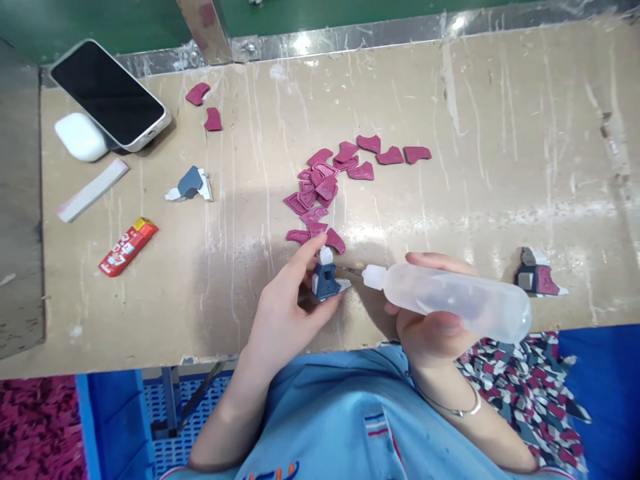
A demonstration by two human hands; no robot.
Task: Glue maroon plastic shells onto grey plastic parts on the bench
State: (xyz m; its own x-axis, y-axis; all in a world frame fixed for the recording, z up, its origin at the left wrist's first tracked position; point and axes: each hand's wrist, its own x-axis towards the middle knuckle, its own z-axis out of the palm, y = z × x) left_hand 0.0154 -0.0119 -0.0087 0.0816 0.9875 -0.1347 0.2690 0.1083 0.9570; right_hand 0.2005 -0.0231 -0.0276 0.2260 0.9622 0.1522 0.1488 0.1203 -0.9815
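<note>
gripping a translucent squeeze bottle (pixel 460 300), the right hand (pixel 435 333) is aiming the needle (pixel 353 271) leftward at a dark-blue and white plastic piece (pixel 327 281); whether they are touching is not showing clearly. the left hand (pixel 285 300) is pinching this piece between thumb and fingers, over the tabletop (pixel 480 107). the bottle's long axis is slanting from needle to base, rightward and nearer the body. maroon plastic parts (pixel 325 187) are lying just beyond.

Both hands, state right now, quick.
Left hand: closed, holding the blue-and-white piece.
Right hand: closed around the translucent bottle.
</note>
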